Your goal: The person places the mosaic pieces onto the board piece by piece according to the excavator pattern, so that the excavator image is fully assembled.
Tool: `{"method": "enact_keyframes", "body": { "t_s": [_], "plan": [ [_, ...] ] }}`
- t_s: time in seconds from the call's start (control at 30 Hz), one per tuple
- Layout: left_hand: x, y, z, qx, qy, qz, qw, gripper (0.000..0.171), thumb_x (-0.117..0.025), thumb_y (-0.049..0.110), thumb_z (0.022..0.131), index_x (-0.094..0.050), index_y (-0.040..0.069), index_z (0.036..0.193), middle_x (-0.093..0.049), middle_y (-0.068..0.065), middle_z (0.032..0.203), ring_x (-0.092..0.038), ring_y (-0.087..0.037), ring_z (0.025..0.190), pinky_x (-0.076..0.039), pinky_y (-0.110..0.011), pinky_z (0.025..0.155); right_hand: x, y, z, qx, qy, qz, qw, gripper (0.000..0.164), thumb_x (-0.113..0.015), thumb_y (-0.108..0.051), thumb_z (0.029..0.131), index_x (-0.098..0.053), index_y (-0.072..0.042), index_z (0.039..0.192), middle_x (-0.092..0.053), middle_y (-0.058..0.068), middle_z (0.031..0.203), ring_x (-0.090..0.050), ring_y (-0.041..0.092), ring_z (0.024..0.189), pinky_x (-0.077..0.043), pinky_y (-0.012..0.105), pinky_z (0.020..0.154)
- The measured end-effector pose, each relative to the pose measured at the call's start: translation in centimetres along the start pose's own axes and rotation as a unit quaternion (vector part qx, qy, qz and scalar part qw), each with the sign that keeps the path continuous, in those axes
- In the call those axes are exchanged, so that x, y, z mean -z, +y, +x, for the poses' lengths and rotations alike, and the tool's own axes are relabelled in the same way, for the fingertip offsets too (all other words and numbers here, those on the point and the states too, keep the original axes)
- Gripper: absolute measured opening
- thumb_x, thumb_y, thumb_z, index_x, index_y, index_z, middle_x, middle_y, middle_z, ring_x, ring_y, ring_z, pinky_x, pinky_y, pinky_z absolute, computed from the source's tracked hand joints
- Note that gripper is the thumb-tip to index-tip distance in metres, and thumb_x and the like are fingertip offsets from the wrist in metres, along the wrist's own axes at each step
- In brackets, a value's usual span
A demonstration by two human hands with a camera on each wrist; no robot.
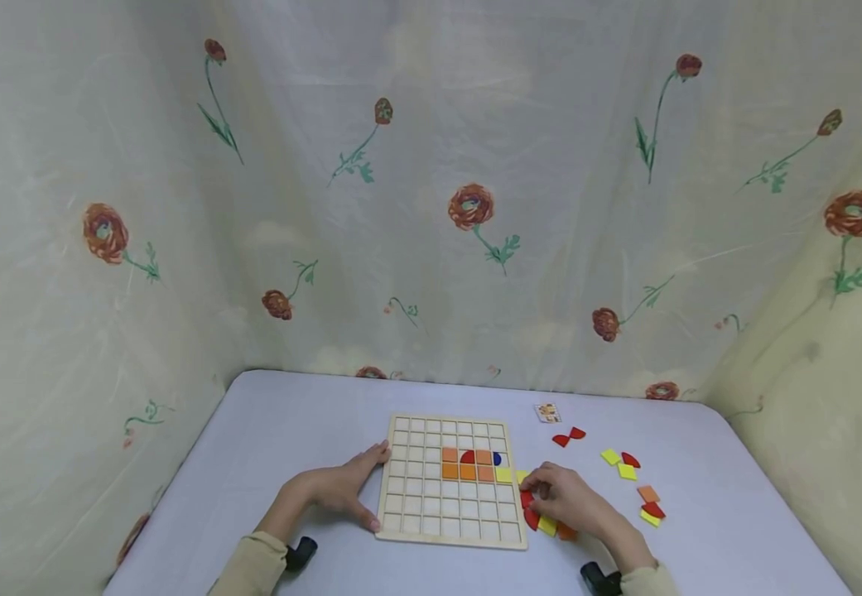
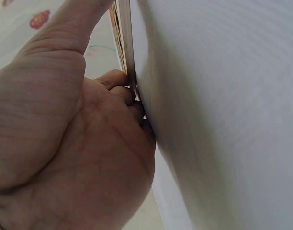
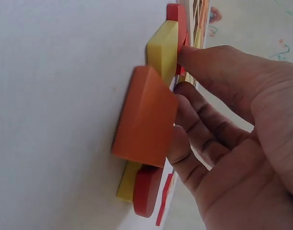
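Observation:
A square wooden grid board [image 1: 410, 536] lies on the table, with orange, red, yellow and blue tiles in some right-hand cells. My left hand [image 1: 341, 488] spreads its thumb and fingers along the board's left edge; in the left wrist view its fingertips meet the wooden side. Beside the right edge, my right hand [image 1: 568, 498] bends over a cluster of loose tiles and pinches a red curved tile [image 3: 182, 64] at the thumb tip. Just below the thumb in the right wrist view are a yellow tile [image 3: 163, 50] and an orange tile [image 3: 146, 120]. The hand partly hides the cluster.
Farther right lie yellow tiles [image 1: 628, 472], an orange tile [image 1: 648, 494] and a red curved tile [image 1: 630, 459]. Two red tiles [image 1: 561, 440] and a small printed card [image 1: 547, 413] lie toward the back. A flowered curtain [image 1: 431, 314] stands around the table.

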State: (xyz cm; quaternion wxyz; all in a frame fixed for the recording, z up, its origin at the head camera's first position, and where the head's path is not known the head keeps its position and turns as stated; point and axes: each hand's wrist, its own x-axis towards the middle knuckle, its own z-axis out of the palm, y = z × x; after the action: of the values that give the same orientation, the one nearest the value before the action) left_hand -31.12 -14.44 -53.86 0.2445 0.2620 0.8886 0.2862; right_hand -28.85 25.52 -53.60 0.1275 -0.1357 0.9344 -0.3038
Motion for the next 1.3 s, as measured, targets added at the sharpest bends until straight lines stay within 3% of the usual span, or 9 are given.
{"method": "enact_keyframes", "body": {
  "t_s": [0.27,0.5,0.73,0.97,1.13,1.3],
  "plan": [
    [0.0,0.1,-0.1,-0.002,-0.001,-0.008,1.0,0.121,-0.086,0.043,0.066,-0.012,0.007,0.155,-0.001,-0.013,0.163,-0.003,-0.032,0.151,-0.012,-0.051,0.121,0.1,0.2,0.2,-0.069,0.028,-0.008,0.997,0.019,-0.077,-0.016,0.08,-0.068,-0.016,0.097,-0.06,-0.004,0.087,-0.052,0.013,0.08,-0.049,0.027,0.073],
    [-0.2,-0.1,0.0,-0.002,-0.002,-0.011,0.9999,0.12,-0.086,0.043,0.066,-0.013,0.008,0.154,-0.002,-0.012,0.164,-0.003,-0.031,0.151,-0.013,-0.051,0.121,-0.1,0.4,0.2,-0.083,0.044,-0.002,0.996,0.02,-0.077,-0.016,0.08,-0.067,-0.016,0.097,-0.057,-0.002,0.083,-0.05,0.014,0.077,-0.045,0.024,0.064],
    [-0.3,-0.2,0.0,-0.002,0.0,-0.008,1.0,0.12,-0.086,0.044,0.066,-0.013,0.008,0.155,-0.002,-0.013,0.163,-0.004,-0.032,0.151,-0.014,-0.052,0.121,-0.4,-1.1,0.4,-0.033,0.071,0.008,0.997,0.018,-0.078,-0.019,0.081,-0.07,-0.016,0.097,-0.061,-0.006,0.088,-0.052,0.012,0.079,-0.048,0.02,0.065],
    [-0.3,-0.2,0.0,-0.002,0.001,-0.006,1.0,0.12,-0.086,0.044,0.066,-0.014,0.008,0.154,-0.002,-0.012,0.164,-0.004,-0.031,0.151,-0.014,-0.051,0.121,-2.0,-4.0,1.6,0.039,0.021,0.004,0.999,0.019,-0.074,-0.026,0.085,-0.072,-0.017,0.102,-0.061,-0.006,0.095,-0.052,0.012,0.086,-0.048,0.022,0.072],
    [-0.2,0.0,-0.1,-0.001,0.001,-0.006,1.0,0.12,-0.086,0.043,0.066,-0.013,0.008,0.155,-0.002,-0.012,0.164,-0.004,-0.031,0.151,-0.014,-0.051,0.121,-3.5,-5.9,2.7,0.096,-0.002,-0.015,0.995,0.018,-0.071,-0.025,0.088,-0.072,-0.015,0.102,-0.062,-0.006,0.092,-0.051,0.011,0.082,-0.046,0.021,0.068],
    [-0.1,0.0,0.0,-0.002,0.004,-0.005,1.0,0.12,-0.086,0.044,0.065,-0.015,0.008,0.154,-0.002,-0.013,0.163,-0.004,-0.031,0.151,-0.014,-0.051,0.121,-4.5,-7.4,3.8,0.114,-0.008,-0.03,0.993,0.019,-0.071,-0.024,0.088,-0.072,-0.013,0.103,-0.063,-0.006,0.092,-0.051,0.008,0.08,-0.047,0.02,0.067]
  ]
}}
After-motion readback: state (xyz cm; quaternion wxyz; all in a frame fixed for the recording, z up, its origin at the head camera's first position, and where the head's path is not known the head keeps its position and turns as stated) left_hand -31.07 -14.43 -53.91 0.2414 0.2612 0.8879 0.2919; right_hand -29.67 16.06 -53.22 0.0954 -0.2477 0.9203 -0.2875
